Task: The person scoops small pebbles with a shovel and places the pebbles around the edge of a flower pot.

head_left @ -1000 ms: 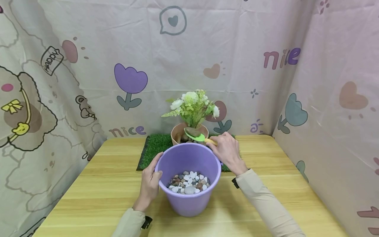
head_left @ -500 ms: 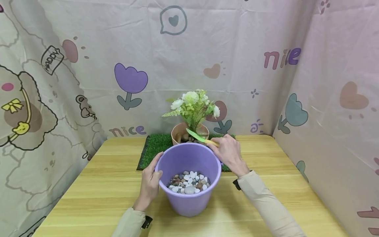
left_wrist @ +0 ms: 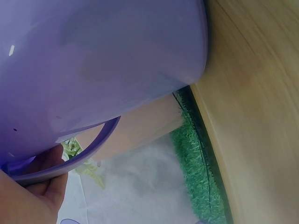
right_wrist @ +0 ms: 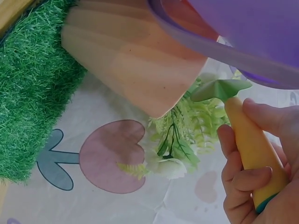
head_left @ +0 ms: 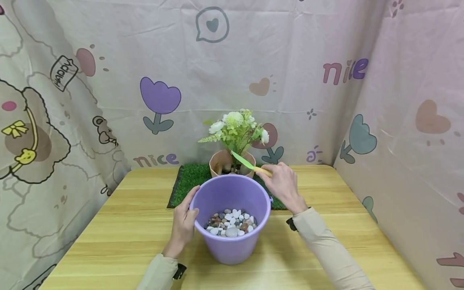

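My right hand (head_left: 282,183) grips the yellow handle of a small garden trowel (head_left: 243,160). Its green blade is turned on edge over the pink-beige flower pot (head_left: 214,164), and no stone shows on it. In the pot stand white flowers with green leaves (head_left: 233,131), with brownish stones round the stems. My left hand (head_left: 184,219) holds the rim of a purple bucket (head_left: 232,250) at its left side, thumb towards the inside. White, grey and brown pebbles (head_left: 232,232) cover the bucket's bottom. In the right wrist view, my fingers (right_wrist: 250,179) wrap round the trowel handle.
The pot stands on a green artificial turf mat (head_left: 193,177) at the back of the wooden table (head_left: 137,225), directly behind the bucket. A printed cloth (head_left: 297,48) hangs close behind and along both sides.
One second ago a large stone lay on the trowel blade. The blade has since tipped on edge and the stone has gone into the pot. My right hand has shifted slightly right; the left stays.
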A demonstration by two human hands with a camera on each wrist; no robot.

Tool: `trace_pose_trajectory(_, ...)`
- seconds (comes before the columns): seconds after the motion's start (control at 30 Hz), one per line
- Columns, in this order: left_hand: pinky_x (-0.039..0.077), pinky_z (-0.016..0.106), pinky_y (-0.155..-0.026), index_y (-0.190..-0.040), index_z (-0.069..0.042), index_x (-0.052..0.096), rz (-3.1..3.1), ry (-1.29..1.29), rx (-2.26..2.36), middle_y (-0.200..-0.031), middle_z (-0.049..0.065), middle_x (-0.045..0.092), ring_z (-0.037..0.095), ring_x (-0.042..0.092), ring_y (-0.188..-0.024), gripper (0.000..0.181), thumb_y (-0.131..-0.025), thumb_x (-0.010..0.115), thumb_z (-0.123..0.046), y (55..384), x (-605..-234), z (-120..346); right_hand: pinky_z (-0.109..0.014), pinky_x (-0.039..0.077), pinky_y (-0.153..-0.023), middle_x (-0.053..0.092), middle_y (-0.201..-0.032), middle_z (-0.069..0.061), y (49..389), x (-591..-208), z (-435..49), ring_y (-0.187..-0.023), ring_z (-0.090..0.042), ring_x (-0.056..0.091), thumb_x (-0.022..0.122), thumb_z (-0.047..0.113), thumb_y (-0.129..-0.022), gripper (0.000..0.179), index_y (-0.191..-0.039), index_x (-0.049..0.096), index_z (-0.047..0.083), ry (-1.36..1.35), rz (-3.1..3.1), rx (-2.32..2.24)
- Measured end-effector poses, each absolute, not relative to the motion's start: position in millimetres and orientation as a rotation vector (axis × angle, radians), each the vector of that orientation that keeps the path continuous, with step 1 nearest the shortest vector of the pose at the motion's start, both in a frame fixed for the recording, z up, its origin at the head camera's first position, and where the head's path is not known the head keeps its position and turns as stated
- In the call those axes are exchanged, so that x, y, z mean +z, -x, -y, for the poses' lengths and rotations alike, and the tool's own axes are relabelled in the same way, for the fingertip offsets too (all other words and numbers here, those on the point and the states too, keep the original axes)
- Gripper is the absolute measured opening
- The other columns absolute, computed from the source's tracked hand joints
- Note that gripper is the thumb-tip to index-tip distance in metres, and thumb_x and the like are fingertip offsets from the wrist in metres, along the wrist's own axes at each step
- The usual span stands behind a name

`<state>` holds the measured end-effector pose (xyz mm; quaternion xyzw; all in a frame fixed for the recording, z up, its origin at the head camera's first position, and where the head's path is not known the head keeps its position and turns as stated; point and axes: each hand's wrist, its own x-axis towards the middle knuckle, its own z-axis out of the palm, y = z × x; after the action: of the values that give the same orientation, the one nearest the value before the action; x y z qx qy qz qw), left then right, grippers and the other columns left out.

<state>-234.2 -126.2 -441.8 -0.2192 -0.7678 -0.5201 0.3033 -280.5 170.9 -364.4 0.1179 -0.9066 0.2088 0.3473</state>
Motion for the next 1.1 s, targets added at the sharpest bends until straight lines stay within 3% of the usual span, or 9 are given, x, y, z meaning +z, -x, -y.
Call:
trace_pose_trajectory(0.27,0.056,0.047,-0.088,-0.14,-0.001,0.052,2.041,0.585,-1.394,-0.133,0.02,0.061,0.036,0.065,-0.11,0.062,-0.079,0.044,0.003,234.3,-441.1,125.7,-0.027,0.036,-0.053,0.066,-0.065,0.001,272.2,-364.1,-170.1,-0.056,-0.012,0.047,0.073,0.039,-0.084,0.025,-0.098,0.08,0.018,-0.34,2.366,0.585)
trace_pose_trajectory(0.4,0.056,0.048,-0.087,-0.14,-0.001,0.052,2.036,0.594,-1.407,-0.132,0.02,0.061,0.037,0.066,-0.109,0.062,-0.079,0.044,0.003,234.6,-441.1,125.3,-0.027,0.04,-0.055,0.071,-0.071,0.003,266.0,-362.7,-172.5,-0.058,-0.009,0.051,0.073,0.041,-0.083,0.024,-0.095,0.08,0.021,-0.408,2.356,0.601)
trace_pose_trajectory(0.8,0.055,0.051,-0.088,-0.141,-0.003,0.052,2.049,0.592,-1.391,-0.133,0.019,0.061,0.036,0.064,-0.112,0.062,-0.08,0.044,0.002,233.9,-440.0,126.3,-0.021,0.043,-0.056,0.07,-0.073,0.007,249.9,-359.3,-179.1,-0.062,-0.003,0.054,0.082,0.031,-0.074,0.018,-0.087,0.08,0.019,-0.62,2.361,0.728)
trace_pose_trajectory(1.1,0.059,0.044,-0.083,-0.14,-0.002,0.053,2.037,0.589,-1.372,-0.131,0.02,0.062,0.035,0.067,-0.105,0.062,-0.079,0.045,0.003,233.6,-441.7,127.0,-0.019,0.041,-0.054,0.065,-0.073,0.017,248.4,-358.4,-179.6,-0.061,0.001,0.047,0.083,0.033,-0.074,0.016,-0.087,0.081,0.025,-0.879,2.436,0.688)
